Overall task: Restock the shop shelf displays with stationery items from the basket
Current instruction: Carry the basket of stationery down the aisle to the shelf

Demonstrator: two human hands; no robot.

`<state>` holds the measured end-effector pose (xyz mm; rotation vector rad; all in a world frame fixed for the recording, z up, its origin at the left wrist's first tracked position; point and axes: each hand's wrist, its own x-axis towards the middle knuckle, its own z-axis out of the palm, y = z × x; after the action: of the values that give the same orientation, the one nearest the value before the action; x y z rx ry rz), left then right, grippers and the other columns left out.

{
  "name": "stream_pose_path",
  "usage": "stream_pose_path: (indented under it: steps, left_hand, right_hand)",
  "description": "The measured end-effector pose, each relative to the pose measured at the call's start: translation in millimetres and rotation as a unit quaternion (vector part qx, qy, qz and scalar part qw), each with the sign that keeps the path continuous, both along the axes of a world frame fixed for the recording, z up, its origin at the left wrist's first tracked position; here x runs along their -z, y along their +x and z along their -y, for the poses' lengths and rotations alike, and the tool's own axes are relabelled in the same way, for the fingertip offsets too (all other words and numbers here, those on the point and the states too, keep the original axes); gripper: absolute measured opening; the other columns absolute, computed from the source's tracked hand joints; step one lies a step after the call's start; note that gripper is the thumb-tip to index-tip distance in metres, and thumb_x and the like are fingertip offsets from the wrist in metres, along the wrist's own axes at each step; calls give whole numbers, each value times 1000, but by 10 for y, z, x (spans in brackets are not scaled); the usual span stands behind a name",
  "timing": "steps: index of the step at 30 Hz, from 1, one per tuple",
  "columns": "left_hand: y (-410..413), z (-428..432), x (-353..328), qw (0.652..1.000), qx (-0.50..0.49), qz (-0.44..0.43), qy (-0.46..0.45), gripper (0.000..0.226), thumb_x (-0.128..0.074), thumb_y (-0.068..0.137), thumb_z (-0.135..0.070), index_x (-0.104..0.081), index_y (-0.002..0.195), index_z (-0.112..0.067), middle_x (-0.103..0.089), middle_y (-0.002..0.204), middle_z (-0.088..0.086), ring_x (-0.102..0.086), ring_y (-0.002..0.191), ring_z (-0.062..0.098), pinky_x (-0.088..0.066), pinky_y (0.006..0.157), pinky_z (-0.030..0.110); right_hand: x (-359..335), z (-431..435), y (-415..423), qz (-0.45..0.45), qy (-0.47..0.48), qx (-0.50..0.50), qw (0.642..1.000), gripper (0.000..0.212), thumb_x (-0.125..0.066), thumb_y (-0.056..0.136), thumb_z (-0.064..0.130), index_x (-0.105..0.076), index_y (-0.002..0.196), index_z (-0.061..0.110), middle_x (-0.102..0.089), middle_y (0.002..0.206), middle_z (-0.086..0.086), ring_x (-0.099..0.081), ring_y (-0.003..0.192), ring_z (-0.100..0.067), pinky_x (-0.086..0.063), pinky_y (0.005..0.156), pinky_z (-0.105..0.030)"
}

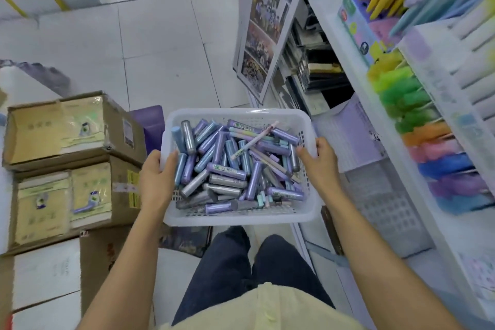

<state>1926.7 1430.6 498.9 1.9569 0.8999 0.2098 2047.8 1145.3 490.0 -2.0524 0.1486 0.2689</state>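
Note:
A white perforated plastic basket (235, 114) is held in front of me at waist height, above my legs. It is filled with several purple, silver and blue tube-shaped stationery items (227, 169) and a few thin pens. My left hand (156, 177) grips its left rim, thumb inside the wall. My right hand (320, 161) grips the right rim the same way. The shop shelf display (428, 104) stands to my right, with rows of coloured pens and fluffy-topped items in green, orange, pink and blue.
Stacked cardboard boxes (72, 142) with packed goods stand at my left. A poster board (270, 19) leans against the shelf end ahead. Lower shelves hold dark boxed goods (318, 69). White tiled floor (166, 40) stretches ahead between the boxes and the shelf.

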Motion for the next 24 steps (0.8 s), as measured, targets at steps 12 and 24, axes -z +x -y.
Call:
stream_pose_path:
  steps: [12,24]
  left_hand:
    - [1428,-390,86,997,70,-32,21,47,-51,97,-40,-42,82,3,-38,70,9,-34,63,19,-27,57,34]
    - [2771,-688,161,973,222,-45,40,39,-53,97,-32,-30,69,-17,-30,64,1,-26,59,14,-23,55,34]
  right_hand:
    - [197,-241,978,-27,22,82,996,12,-60,93,19,-50,93,13,-52,77,5,-49,65,-8,-38,50,-8]
    - [438,-496,1317,-47,3,237,970,11,-61,92,19,-53,98,15,-55,77,9,-50,64,-1,-39,53,-16]
